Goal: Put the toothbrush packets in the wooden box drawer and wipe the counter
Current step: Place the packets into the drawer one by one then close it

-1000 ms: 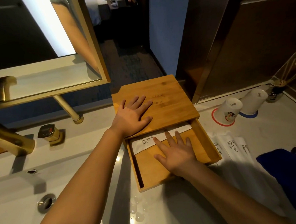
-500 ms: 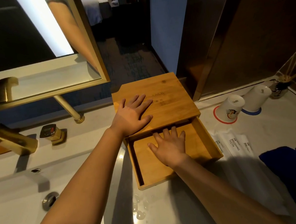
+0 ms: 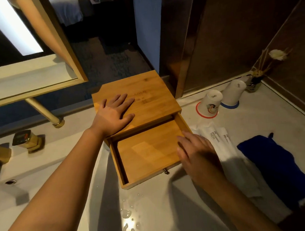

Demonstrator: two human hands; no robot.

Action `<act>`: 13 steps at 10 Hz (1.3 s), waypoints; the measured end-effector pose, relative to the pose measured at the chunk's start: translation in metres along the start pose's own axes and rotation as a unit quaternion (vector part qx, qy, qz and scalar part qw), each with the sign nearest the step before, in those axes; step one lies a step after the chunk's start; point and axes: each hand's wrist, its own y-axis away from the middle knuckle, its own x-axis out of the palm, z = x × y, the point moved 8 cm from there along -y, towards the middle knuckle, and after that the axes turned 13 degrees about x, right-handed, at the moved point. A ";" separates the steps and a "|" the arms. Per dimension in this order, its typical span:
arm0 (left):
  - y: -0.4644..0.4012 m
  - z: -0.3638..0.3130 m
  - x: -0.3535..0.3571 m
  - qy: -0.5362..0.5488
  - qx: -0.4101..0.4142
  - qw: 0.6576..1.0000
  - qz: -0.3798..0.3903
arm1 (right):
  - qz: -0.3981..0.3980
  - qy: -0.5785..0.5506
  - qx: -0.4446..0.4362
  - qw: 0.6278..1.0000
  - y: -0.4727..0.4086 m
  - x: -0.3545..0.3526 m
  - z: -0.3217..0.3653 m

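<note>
A wooden box (image 3: 147, 91) stands on the white counter with its drawer (image 3: 150, 150) pulled out toward me. The visible part of the drawer floor is bare. My left hand (image 3: 112, 114) lies flat on the box lid, fingers spread. My right hand (image 3: 196, 152) hovers over the drawer's right wall, fingers apart and empty. White toothbrush packets (image 3: 218, 140) marked "BRUSHING TEETH" lie on the counter just right of the drawer, partly under my right hand. A blue cloth (image 3: 278, 165) lies further right.
Two upturned cups (image 3: 211, 101) (image 3: 233, 93) and a reed diffuser (image 3: 257, 78) stand at the back right. Water drops (image 3: 128, 215) sit on the counter in front of the drawer. A sink with gold taps (image 3: 27, 141) is at the left, under a gold-framed mirror (image 3: 65, 49).
My right hand pushed a packet back under the lid, out of sight, then drew out of the drawer and moved right toward the packets on the counter. The left hand stayed put.
</note>
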 end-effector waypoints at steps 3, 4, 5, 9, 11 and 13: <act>-0.002 -0.002 0.001 -0.005 -0.001 1.000 0.007 | 0.096 0.161 0.160 0.969 0.027 0.023 -0.117; -0.003 -0.003 0.002 -0.005 -0.001 1.000 0.009 | 0.076 0.158 0.167 0.970 0.024 0.024 -0.111; -0.003 -0.003 0.002 -0.005 0.000 1.000 0.010 | 0.061 0.134 0.177 0.973 0.022 0.021 -0.107; -0.004 -0.008 -0.001 -0.001 -0.003 1.000 0.000 | -0.123 -0.207 0.182 0.953 -0.015 -0.065 -0.087; -0.002 -0.007 -0.001 -0.008 0.006 1.000 -0.010 | -0.079 -0.176 -0.067 0.979 -0.034 -0.066 0.015; -0.002 -0.005 -0.001 -0.003 0.000 1.000 -0.007 | 0.012 0.034 -0.262 0.964 -0.035 0.006 0.068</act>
